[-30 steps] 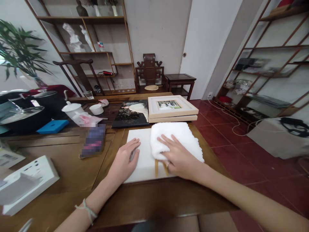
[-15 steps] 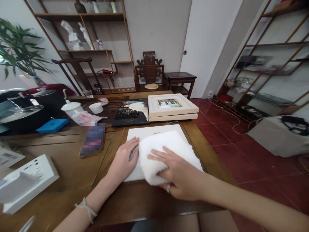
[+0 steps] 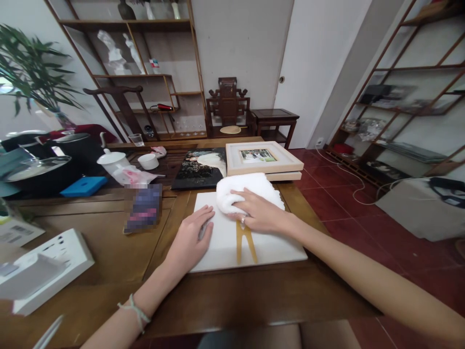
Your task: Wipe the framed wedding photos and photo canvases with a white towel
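A white flat panel [image 3: 225,242] lies face down on the wooden table [image 3: 232,300], with a wooden stand piece [image 3: 245,242] on its back. My left hand [image 3: 191,240] rests flat on the panel's left edge, fingers stretched out. My right hand [image 3: 256,213] presses a white fluffy towel [image 3: 247,191] onto the far part of the panel, fingers curled over the towel's near edge.
Beyond the panel lie a dark photo print [image 3: 199,167] and two stacked light frames [image 3: 263,160]. At left are a blurred card [image 3: 143,207], a white box [image 3: 51,264], a blue pad [image 3: 83,185], a white teapot [image 3: 112,162], a cup [image 3: 148,161] and dark pots [image 3: 39,167]. Shelves line the walls.
My right hand slid the towel from the panel's near edge back to its far part, uncovering the wooden stand piece. My left hand stayed on the left edge.
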